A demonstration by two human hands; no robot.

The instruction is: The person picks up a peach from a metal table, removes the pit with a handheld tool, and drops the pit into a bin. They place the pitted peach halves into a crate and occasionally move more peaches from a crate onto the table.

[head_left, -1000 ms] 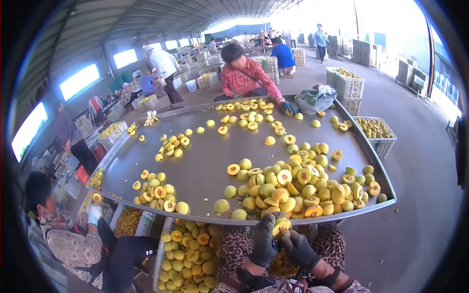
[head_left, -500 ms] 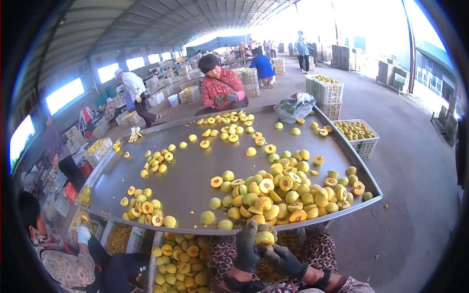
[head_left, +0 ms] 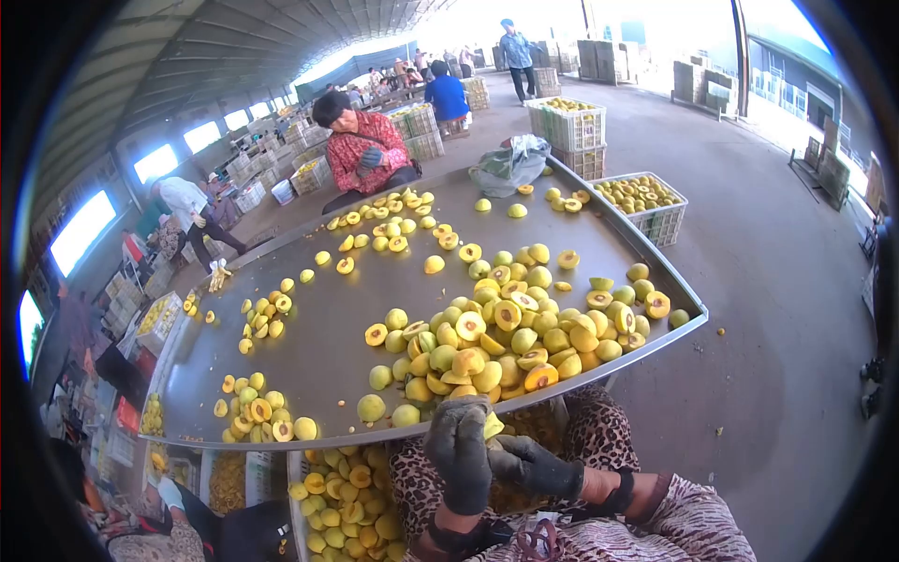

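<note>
One fruit (head_left: 493, 426) is sitting clenched in the left hand (head_left: 459, 454); the right hand (head_left: 532, 465), at 4 o'clock, is apparently gripping it too.

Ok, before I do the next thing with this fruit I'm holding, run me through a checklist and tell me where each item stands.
1. Grip: the left hand and right hand both wrap the fruit, just below the near edge of the table: ok.
2. Both hands gloved: ok.
3. Fruit split or pit out: the hands cover most of it: cannot tell.
4. Tool in either hand: none shows, but the hands hide much: cannot tell.
5. Pile of whole and halved fruit lies on the table's near side, close in front of the hands: ok.
6. Crate beside the left knee is open and holds fruit: ok.
</note>
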